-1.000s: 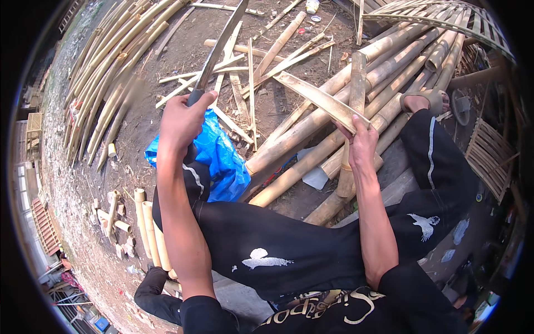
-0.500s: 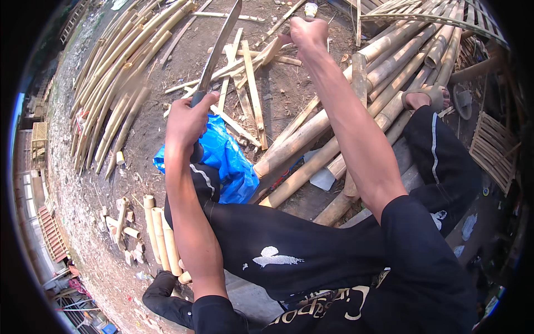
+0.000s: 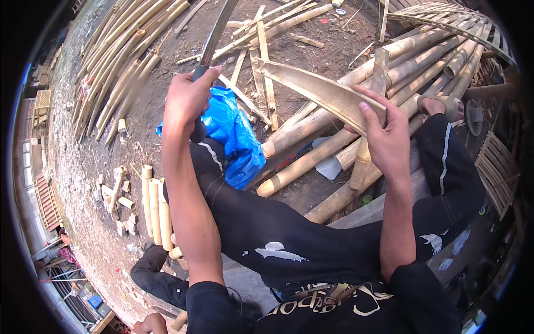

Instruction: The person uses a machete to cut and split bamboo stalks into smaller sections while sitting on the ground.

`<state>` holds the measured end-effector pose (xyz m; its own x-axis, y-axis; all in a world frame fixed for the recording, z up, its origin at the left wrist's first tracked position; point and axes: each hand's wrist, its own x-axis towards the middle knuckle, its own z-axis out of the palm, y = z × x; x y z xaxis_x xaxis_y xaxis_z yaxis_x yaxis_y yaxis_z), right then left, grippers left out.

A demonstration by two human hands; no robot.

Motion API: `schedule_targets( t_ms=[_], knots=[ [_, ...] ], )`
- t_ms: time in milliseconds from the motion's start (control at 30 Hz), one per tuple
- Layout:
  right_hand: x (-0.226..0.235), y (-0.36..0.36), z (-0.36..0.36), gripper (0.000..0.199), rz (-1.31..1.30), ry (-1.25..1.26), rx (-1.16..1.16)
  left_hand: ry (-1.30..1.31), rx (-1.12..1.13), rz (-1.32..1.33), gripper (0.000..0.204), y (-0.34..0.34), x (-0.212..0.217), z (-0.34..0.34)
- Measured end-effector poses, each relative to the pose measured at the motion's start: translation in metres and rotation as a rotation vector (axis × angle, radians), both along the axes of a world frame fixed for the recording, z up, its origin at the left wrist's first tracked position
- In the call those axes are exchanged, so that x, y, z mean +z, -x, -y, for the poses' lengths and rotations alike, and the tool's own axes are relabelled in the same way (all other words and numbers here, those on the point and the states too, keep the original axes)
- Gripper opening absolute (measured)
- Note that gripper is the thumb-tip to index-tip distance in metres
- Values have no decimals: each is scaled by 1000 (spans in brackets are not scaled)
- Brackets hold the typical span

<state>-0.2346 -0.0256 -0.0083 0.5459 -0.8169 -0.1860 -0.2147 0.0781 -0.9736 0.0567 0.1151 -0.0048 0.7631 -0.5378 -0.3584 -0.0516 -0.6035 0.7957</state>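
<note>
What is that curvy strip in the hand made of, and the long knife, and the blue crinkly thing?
The curved strip in the right hand looks like split bamboo: pale tan, dry, matte, like the poles beneath. The blade in the left hand seems metal, dull grey and flat. The blue sheet is probably plastic, shiny and wrinkled.

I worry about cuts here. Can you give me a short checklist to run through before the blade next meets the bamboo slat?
1. Left hand closed firmly round the knife handle: ok.
2. Right hand gripping the curved bamboo slat: ok.
3. Right fingers away from the blade: ok, blade is raised off to the left.
4. Blade edge condition: cannot tell.
5. Legs out of the cutting path: not ok, the thigh in dark trousers lies directly below both hands.
6. Slat braced on something: cannot tell, far end looks free.
</note>
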Motion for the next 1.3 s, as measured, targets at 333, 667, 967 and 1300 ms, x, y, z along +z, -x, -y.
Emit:
schedule_targets(
  t_ms=[333,667,967,1300],
  knots=[
    [-27,1,53,21,-358,701,-52,-97,-198,118,47,8,-16,24],
    [4,47,74,27,-387,339,-319,-141,-219,159,48,14,-14,26],
    [-34,-34,105,26,-39,136,-352,-128,-197,160,47,8,-12,28],
    [-5,-82,135,21,444,-20,-439,-137,-198,155,46,2,-14,30]
  ],
)
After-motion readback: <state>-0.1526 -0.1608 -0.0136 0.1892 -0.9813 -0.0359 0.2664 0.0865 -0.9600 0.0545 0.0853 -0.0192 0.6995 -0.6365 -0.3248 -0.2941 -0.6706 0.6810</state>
